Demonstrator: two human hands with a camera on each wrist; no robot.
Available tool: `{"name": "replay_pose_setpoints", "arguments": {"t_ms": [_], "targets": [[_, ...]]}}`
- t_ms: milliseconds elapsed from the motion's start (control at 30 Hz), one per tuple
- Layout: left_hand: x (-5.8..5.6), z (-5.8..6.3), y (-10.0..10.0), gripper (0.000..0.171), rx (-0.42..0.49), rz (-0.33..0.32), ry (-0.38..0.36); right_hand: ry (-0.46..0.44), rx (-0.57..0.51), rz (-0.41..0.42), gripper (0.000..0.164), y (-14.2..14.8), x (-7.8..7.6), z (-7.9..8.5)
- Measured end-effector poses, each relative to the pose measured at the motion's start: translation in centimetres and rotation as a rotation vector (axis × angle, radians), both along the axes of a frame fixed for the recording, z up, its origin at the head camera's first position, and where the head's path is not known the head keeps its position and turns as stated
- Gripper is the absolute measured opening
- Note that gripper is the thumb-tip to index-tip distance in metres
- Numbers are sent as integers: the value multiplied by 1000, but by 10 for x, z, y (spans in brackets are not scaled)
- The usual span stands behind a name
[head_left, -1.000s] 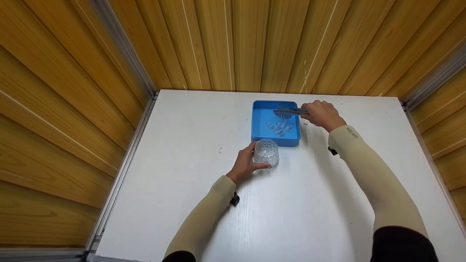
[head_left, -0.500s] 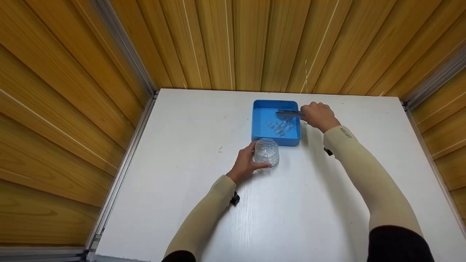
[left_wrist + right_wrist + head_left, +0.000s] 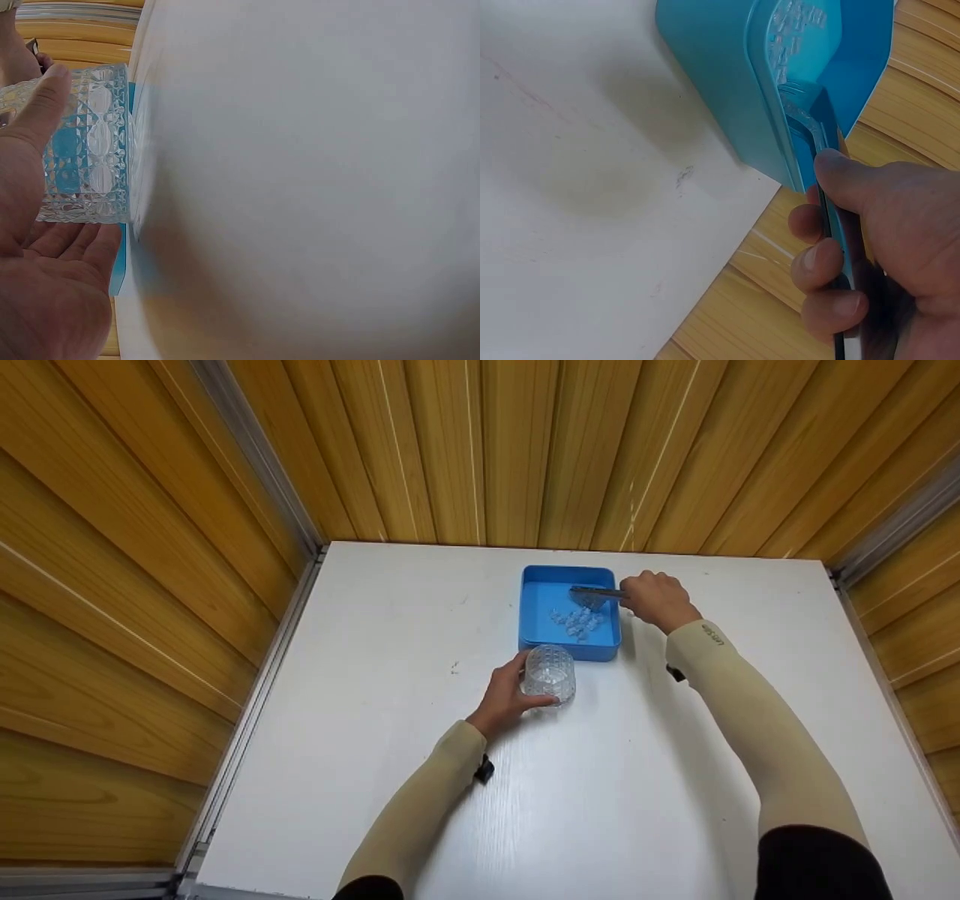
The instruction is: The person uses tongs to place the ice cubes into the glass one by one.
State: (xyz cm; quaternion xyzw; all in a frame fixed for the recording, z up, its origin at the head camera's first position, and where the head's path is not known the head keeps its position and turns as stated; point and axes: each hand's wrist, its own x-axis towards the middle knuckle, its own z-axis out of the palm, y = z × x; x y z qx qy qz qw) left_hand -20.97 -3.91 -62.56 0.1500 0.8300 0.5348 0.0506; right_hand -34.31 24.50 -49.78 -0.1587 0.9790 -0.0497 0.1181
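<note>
My left hand [image 3: 504, 699] holds a clear faceted glass tumbler [image 3: 550, 675], thumb on the near side and fingers around the left. In the left wrist view the tumbler [image 3: 90, 150] has its base at the white tabletop. Behind it sits an open blue rectangular box [image 3: 531, 615]. Several clear ice-like pieces [image 3: 579, 622] lie loose on its floor. My right hand [image 3: 658, 598], over the box's right rim, grips the handle of a slotted metal scoop [image 3: 592, 594]. The scoop's head is down inside the box, partly hidden; what it carries cannot be made out.
A white tabletop [image 3: 375, 660] extends around both hands. Wood-look panels [image 3: 510, 450] rise behind its back edge and at both sides, with metal frame rails [image 3: 259, 457] at the corners. Small marks or crumbs [image 3: 454, 667] dot the surface left of the tumbler.
My right hand has shifted slightly left and down toward the box, and the scoop's head sits lower, closer to the clear pieces. The left hand and the tumbler stay in place.
</note>
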Motion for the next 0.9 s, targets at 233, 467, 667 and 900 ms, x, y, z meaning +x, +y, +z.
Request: {"name": "replay_pose_setpoints", "arguments": {"t_ms": [233,467,667,900], "targets": [[-1,-1,0,95,5,-3,11,1,-14,1,30,1,-2,-3],[0,1,-1,95,-9,-4,6,51,-2,21,28,3,-1,-4],[0,1,0,95,-17,-3,9,38,-34,7,31,6,0,1],[0,1,-1,95,-24,-5,8,56,-89,19,30,8,4,11]]}}
